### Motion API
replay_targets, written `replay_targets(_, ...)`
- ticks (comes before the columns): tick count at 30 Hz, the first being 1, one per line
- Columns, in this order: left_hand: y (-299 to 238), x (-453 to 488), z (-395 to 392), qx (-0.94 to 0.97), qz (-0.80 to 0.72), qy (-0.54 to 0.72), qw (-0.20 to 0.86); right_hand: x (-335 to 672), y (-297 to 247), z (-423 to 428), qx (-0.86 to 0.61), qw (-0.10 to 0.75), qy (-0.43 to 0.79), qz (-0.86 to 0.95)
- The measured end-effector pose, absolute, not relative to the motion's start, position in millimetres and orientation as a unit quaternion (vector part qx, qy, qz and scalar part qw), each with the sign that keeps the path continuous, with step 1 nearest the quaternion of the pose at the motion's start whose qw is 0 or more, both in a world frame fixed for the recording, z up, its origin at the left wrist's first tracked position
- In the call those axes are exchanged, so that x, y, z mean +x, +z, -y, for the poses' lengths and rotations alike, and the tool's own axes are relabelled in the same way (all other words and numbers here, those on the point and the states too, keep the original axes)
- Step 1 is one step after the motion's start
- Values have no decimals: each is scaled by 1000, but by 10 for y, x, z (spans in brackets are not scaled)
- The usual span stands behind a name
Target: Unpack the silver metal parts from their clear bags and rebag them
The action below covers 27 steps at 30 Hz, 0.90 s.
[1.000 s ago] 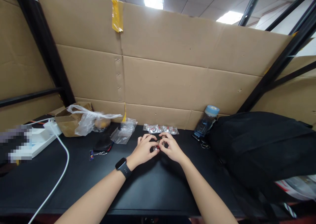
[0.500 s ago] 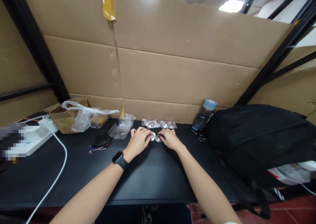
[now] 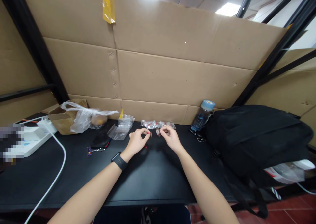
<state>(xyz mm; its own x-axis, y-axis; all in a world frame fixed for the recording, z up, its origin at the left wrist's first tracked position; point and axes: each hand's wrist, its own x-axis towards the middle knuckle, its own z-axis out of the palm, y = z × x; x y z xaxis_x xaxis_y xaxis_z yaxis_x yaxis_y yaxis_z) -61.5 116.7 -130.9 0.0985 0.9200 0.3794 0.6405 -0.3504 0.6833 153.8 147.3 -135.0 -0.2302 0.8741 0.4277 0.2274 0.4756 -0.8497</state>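
Over the dark tabletop, my left hand (image 3: 138, 141) pinches a small silver finger cymbal (image 3: 151, 134) by its red centre, and the cymbal shows nearly edge-on. A red cord end (image 3: 145, 147) hangs below that hand. My right hand (image 3: 171, 137) pinches a matching finger cymbal (image 3: 158, 131), tilted so part of its round face shows. A narrow gap separates the two metal discs. Just behind them lie clear packets (image 3: 148, 124) holding shiny round pieces with red bits, partly hidden by my right hand.
Left of my hands lie clear plastic bags (image 3: 121, 127) and a black pouch (image 3: 101, 136) with a keychain. Farther left are a cardboard box (image 3: 63, 120) and a white power strip (image 3: 37, 140). A water bottle (image 3: 202, 117) and black backpack (image 3: 256, 141) stand right. Cardboard (image 3: 153, 75) walls the back.
Both hands have lifted slightly and turned, so the discs, which lay flat near the tabletop, now stand on edge and face each other. The view has shifted slightly.
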Motion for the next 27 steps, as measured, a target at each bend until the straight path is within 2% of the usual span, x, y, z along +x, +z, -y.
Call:
replay_targets(5,-1352,-594,-1176,707,-510,432,232,1360,-1396,-1354,-379,485,425,663)
replay_targets(12,-1331,-580,-1144,722,-536,393,193,1284,-1405,-1246,-350,471,547,597)
replay_targets(23,-1305,-566,-1114,736,-554,356,159,1299,-1367,-1238,-369,442,567,589)
replay_targets(27,-1293,-583,-1119,756,-533,348,152,1294,-1363,-1233,-366,446,534,619)
